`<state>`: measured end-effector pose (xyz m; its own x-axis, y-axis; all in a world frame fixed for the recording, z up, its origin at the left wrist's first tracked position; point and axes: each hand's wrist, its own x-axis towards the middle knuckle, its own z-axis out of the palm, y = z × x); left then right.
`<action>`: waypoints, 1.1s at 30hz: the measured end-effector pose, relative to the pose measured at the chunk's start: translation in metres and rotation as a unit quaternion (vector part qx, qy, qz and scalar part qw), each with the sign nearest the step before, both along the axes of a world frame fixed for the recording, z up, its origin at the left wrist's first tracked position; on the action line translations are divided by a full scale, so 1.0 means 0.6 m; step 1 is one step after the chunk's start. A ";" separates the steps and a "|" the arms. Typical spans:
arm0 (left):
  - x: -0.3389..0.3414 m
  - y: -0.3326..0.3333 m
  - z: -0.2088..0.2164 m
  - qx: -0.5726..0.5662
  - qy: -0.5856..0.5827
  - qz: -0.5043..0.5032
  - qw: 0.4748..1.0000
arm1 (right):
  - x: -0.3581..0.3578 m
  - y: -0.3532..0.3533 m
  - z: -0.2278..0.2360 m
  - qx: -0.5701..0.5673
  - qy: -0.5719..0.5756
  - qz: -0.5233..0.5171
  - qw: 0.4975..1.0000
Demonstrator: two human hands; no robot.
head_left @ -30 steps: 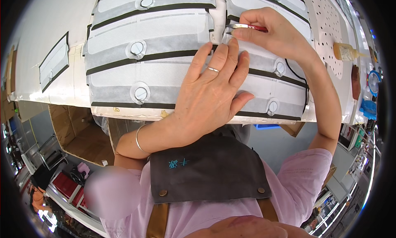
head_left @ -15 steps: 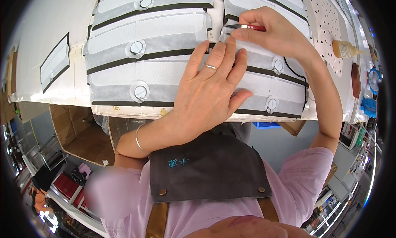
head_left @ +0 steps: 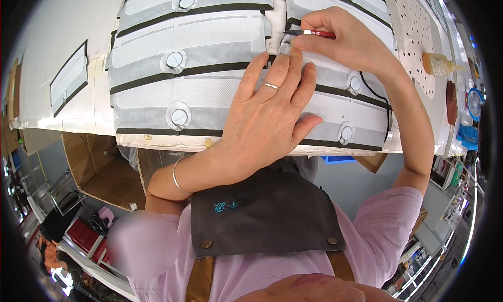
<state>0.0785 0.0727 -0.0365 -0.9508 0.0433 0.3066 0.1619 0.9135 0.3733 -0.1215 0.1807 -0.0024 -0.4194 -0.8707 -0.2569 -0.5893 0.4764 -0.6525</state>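
Note:
My right hand (head_left: 343,40) pinches a small pair of red-handled thread snips (head_left: 320,34) between thumb and fingers. The dark pointed blades stand a little apart at the left end of a white-backed panel (head_left: 327,62) in the right-hand column. My left hand (head_left: 270,105) lies flat with fingers spread over the panels, its fingertips close below the blades. Under its palm side is another white panel (head_left: 209,100) with a black edge strip. Each panel carries a round metal disc, such as this one (head_left: 179,117). What the blades touch is partly hidden by my fingers.
Overlapping white panels with black edges cover the table in two columns. One small panel (head_left: 69,79) lies apart at the left. At the right are a perforated white board (head_left: 414,45) and a yellowish bottle (head_left: 436,63). A cardboard box (head_left: 102,168) stands below the table's front edge.
Very little differs. My left hand has shifted slightly right, and the snips in my right hand have edged a touch to the left.

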 end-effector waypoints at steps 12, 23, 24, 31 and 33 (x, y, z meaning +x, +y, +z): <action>0.001 0.000 0.000 -0.004 -0.003 0.004 1.000 | -0.003 0.000 0.013 0.024 0.042 0.000 0.999; 0.000 -0.001 0.001 -0.005 -0.001 0.002 1.000 | 0.010 0.006 0.006 0.015 0.053 -0.016 0.998; 0.000 -0.001 0.001 -0.005 0.000 0.002 1.000 | 0.010 0.005 0.006 0.019 0.053 -0.017 0.998; 0.000 0.000 -0.001 -0.002 0.001 0.003 1.000 | 0.016 0.003 0.006 0.007 0.071 -0.025 0.997; -0.001 0.000 -0.001 -0.002 0.001 0.003 1.000 | 0.019 0.004 0.004 -0.005 0.074 -0.033 0.997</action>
<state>0.0779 0.0729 -0.0371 -0.9507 0.0380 0.3076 0.1563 0.9158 0.3701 -0.1101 0.1828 -0.0002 -0.5080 -0.8424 -0.1796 -0.6476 0.5110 -0.5653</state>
